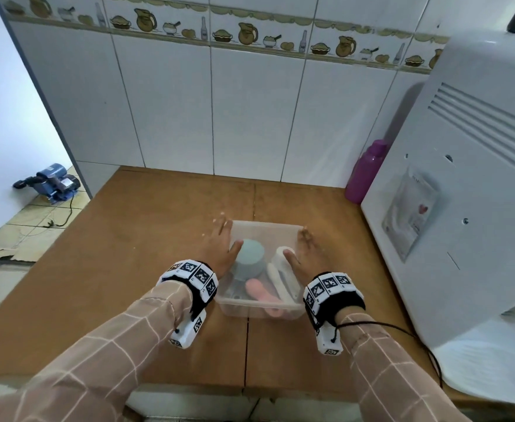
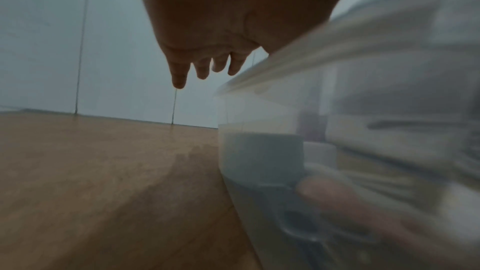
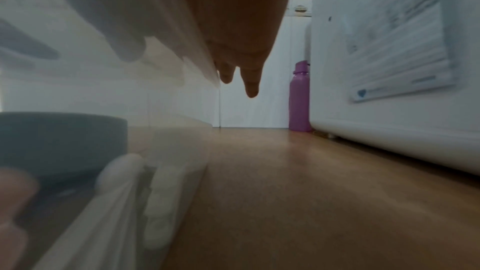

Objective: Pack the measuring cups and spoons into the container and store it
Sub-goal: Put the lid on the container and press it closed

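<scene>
A clear plastic container (image 1: 262, 312) stands on the wooden counter (image 1: 146, 257), with a translucent lid over it. Inside lie a teal measuring cup (image 1: 250, 257), white measuring pieces (image 1: 277, 272) and a pink spoon (image 1: 262, 295). My left hand (image 1: 219, 242) lies against its left side, fingers straight and thumb resting on the lid. My right hand (image 1: 306, 251) mirrors it on the right side. In the left wrist view straight fingers (image 2: 179, 77) hang beside the container's rim (image 2: 337, 48). In the right wrist view, fingers (image 3: 250, 85) point down beside the container (image 3: 182, 151).
A large white appliance (image 1: 463, 193) stands close on the right, with a purple bottle (image 1: 367, 172) behind it by the tiled wall (image 1: 250, 111). Bare counter stretches left of and behind the container. A blue pump (image 1: 52, 181) sits on the floor, far left.
</scene>
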